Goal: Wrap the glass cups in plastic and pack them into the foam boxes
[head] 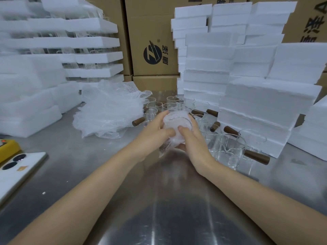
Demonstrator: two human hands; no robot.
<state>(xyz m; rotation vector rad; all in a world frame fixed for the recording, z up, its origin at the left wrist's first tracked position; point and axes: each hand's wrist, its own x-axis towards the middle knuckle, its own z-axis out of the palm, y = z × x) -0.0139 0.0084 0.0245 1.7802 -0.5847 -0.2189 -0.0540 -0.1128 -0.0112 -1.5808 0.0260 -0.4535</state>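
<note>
A glass cup wrapped in clear bubble plastic (177,122) is held above the steel table in the middle of the view. My left hand (155,134) grips it from the left, thumb across the wrap. My right hand (192,137) grips it from the right, thumb pressed on the plastic near the cup's mouth. A heap of bubble plastic sheets (109,110) lies behind on the left. Several bare glass cups with brown wooden handles (230,149) stand behind and to the right. Stacks of white foam boxes (261,110) rise at the right.
More foam boxes (31,96) are stacked at the left, with trays of glassware behind them. Brown cartons (152,41) line the back. A white phone (19,165) and a yellow device (7,147) lie at the table's left edge. Bare steel table (168,209) stretches in front.
</note>
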